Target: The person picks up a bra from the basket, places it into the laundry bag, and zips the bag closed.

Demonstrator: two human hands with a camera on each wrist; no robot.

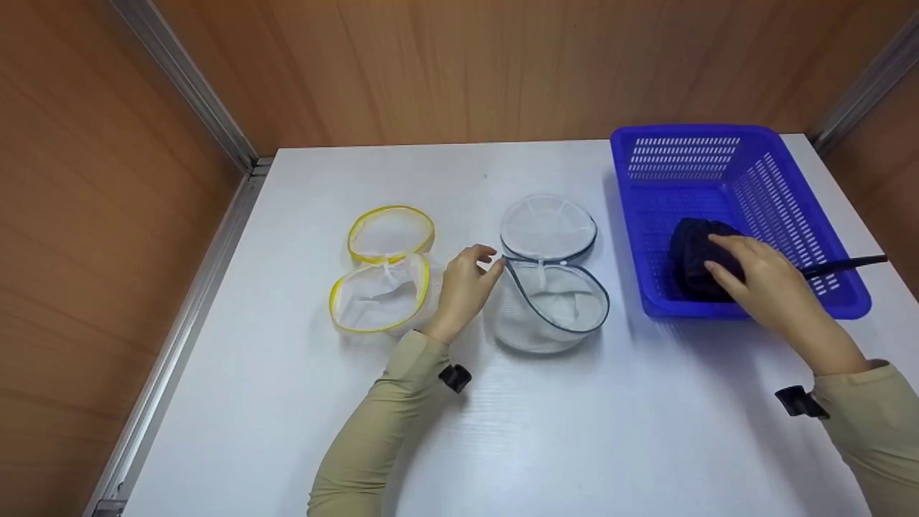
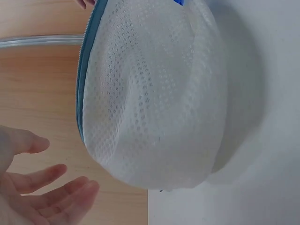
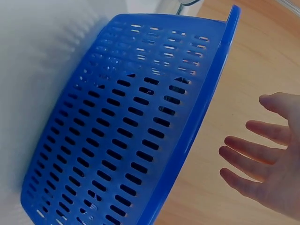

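Two mesh laundry bags stand unzipped on the white table: one yellow-rimmed (image 1: 380, 327), one with a dark blue-green zip rim (image 1: 543, 343). Between them is my left hand (image 1: 463, 287), its fingers loosely bent and empty, fingertips close to the blue-green rim. The left wrist view shows that bag's mesh side (image 2: 154, 108) near the relaxed left fingers (image 2: 61, 197). My right hand (image 1: 768, 283) reaches over the blue basket (image 1: 718, 310), above a dark cloth bundle (image 1: 693, 251) inside it. Its fingers (image 3: 253, 150) are spread in the right wrist view, where the bundle is hidden.
A thin black bar-like piece (image 1: 847, 266) sticks out over the basket's right rim. Both bag lids, yellow-edged (image 1: 391, 230) and blue-green-edged (image 1: 548, 224), lie folded back. Wooden panels (image 1: 445, 72) enclose the table (image 1: 237, 402) at the back and sides.
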